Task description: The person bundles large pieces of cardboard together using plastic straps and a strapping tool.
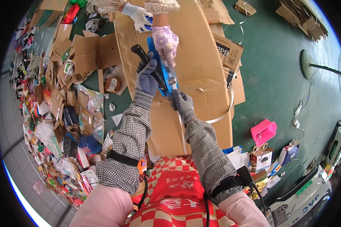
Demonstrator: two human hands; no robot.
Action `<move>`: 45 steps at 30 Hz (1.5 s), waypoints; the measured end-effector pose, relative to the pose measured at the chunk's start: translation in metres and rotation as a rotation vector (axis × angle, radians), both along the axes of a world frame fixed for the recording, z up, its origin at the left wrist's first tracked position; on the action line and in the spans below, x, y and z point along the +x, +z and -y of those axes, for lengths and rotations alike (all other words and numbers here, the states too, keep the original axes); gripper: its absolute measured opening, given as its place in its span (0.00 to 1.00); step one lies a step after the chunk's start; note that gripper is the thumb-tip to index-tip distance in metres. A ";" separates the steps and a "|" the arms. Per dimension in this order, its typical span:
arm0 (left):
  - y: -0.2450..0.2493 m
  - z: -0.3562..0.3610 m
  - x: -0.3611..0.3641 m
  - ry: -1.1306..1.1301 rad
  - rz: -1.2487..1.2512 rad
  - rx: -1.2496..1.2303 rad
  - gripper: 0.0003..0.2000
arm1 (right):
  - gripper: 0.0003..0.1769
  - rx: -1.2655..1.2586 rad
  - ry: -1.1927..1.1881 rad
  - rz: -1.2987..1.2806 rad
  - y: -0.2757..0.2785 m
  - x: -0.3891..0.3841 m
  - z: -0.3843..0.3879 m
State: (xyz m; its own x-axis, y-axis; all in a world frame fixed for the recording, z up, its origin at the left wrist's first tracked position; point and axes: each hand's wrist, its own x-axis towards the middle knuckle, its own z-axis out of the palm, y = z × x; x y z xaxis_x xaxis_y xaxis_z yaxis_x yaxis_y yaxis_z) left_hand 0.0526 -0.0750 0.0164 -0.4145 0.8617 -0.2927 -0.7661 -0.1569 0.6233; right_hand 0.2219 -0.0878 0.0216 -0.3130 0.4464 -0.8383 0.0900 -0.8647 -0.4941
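Observation:
On top of a large flattened cardboard stack [201, 68] lies a blue strapping tool [165, 90] with a long black handle [139, 52]. My left hand [147, 77], in a grey glove, is wrapped round that handle. At the tool's near end, my right hand [183, 105] pinches the white strap [182, 130] just below a small metal buckle [172, 80]. The strap runs toward me over the cardboard. A co-worker's flower-patterned glove [165, 41] presses a finger by the tool's far side, and their white-and-blue glove [139, 17] rests on the cardboard.
Heaps of cardboard, plastic and paper waste [60, 109] cover the left side. To the right on the green floor are a pink basket [263, 132], small boxes [261, 157], a round stand base [306, 65] and a cable [297, 113]. A white vehicle [303, 196] stands at lower right.

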 end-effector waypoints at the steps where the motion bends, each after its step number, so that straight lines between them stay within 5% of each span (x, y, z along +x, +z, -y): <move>1: -0.004 0.001 -0.002 -0.001 0.014 0.015 0.18 | 0.19 -0.002 0.000 -0.001 0.000 0.002 0.001; 7: -0.007 -0.006 0.003 0.071 -0.058 -0.030 0.19 | 0.18 -0.029 0.052 -0.063 0.006 0.009 0.013; 12: 0.023 -0.014 0.018 0.146 -0.055 -0.101 0.18 | 0.18 0.118 0.144 0.149 0.021 0.006 0.027; 14: 0.034 -0.001 0.024 0.181 -0.059 -0.091 0.16 | 0.17 0.137 0.078 0.022 0.009 0.019 0.046; 16: 0.034 0.024 0.029 0.200 -0.196 -0.353 0.13 | 0.15 0.182 -0.061 -0.116 0.012 0.032 0.058; 22: 0.024 0.111 0.062 -0.539 -0.752 -0.995 0.11 | 0.11 0.176 -0.015 -0.083 0.034 0.064 0.092; 26: -0.032 0.114 0.055 -0.691 -1.116 -1.026 0.14 | 0.07 0.591 0.256 0.167 0.034 0.068 0.106; 28: -0.031 0.100 0.055 -0.943 -1.212 -1.251 0.18 | 0.08 0.697 0.385 0.276 0.037 0.071 0.107; 31: -0.027 0.100 0.054 -1.011 -1.455 -1.219 0.20 | 0.09 0.708 0.509 0.374 0.050 0.080 0.105; 34: -0.038 0.099 0.049 -1.097 -1.368 -1.232 0.20 | 0.08 0.815 0.593 0.410 0.053 0.088 0.113; 38: -0.031 0.093 0.045 -1.192 -1.382 -1.250 0.23 | 0.08 0.426 0.409 0.289 0.051 0.089 0.123; 41: -0.021 0.084 0.049 -1.272 -1.333 -1.286 0.24 | 0.08 0.374 0.474 0.376 0.065 0.083 0.117; 43: -0.019 0.084 0.058 -1.221 -1.442 -1.312 0.22 | 0.07 0.471 0.478 0.409 0.047 0.088 0.126; 44: -0.073 0.106 0.059 -1.223 -1.437 -1.309 0.22 | 0.07 0.567 0.479 0.442 0.041 0.091 0.130; 45: -0.126 0.125 0.062 -0.792 -1.167 -0.952 0.21 | 0.07 0.564 0.481 0.447 0.042 0.090 0.127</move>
State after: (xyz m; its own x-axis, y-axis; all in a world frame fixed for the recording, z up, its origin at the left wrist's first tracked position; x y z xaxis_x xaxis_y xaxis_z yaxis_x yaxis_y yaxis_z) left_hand 0.1149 -0.2000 -0.1096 -0.3541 0.6602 -0.6624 0.4314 0.7437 0.5107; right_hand 0.3121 -0.2148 0.0635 -0.2684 0.7363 -0.6212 0.6716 -0.3193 -0.6686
